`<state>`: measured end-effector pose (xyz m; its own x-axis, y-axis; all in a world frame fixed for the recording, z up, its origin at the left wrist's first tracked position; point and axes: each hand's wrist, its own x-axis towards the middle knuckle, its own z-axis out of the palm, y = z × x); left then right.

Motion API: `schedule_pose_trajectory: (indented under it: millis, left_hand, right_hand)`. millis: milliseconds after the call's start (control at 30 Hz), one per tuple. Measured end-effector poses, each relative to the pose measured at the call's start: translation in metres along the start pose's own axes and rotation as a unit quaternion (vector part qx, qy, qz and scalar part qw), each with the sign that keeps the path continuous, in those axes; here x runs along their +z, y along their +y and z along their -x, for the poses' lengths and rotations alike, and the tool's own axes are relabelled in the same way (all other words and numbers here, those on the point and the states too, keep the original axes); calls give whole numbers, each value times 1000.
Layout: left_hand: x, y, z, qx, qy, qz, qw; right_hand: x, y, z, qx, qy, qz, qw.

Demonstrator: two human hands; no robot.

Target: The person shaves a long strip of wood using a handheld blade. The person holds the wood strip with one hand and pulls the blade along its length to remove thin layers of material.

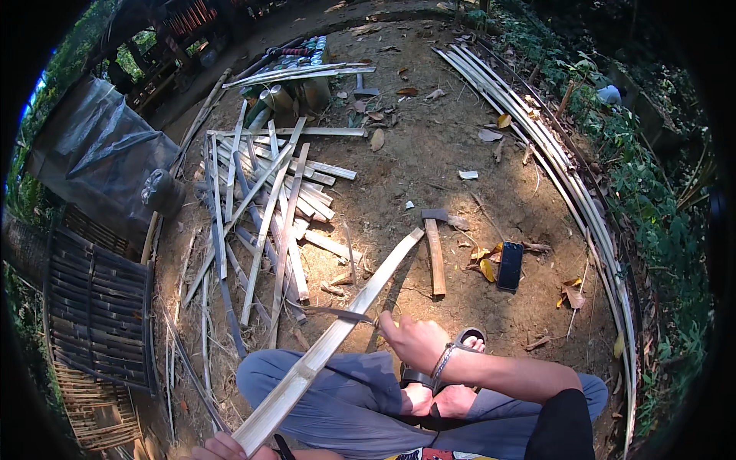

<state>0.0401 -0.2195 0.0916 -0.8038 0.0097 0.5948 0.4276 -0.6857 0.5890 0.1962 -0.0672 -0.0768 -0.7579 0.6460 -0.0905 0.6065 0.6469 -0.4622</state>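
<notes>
the strip (pixel 326 349), pale and flat, slants across the person's left thigh (pixel 268 376), its far end up off the ground near the hatchet (pixel 436 257). it looks like split bamboo: probably light, stiff along its length with some spring, dry rather than slippery, and likely to split along the grain or leave splinters at its edges. a node crosses it below the knife (pixel 351 315), likely the hardest spot.

the left hand (pixel 221 448) is closed round the near end, partly cut off by the picture's edge; that seems a sound hold, well apart from the blade. the right hand (pixel 418 345) is clamped on the knife's handle, the blade lying across the strip. farther out, a phone (pixel 510 266) lies right of the hatchet, and a pile (pixel 287 184) of similar strips lies ahead to the left.
</notes>
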Motion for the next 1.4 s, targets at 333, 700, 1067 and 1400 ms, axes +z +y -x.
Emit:
schedule_pose_trajectory:
  millis: [333, 700, 1067, 1400]
  left_hand:
    - [8, -2, 3, -17, 9, -34, 999]
    - [1, -8, -4, -32, 2, 10, 999]
    - [6, -3, 0, -33, 13, -38, 999]
    - [6, -4, -4, -19, 0, -29, 999]
  right_hand:
    - [27, 43, -10, 108, 22, 38, 993]
    - [47, 77, -22, 99, 47, -6, 994]
    - [69, 88, -22, 153, 50, 46, 986]
    - [29, 85, -30, 118, 58, 27, 991]
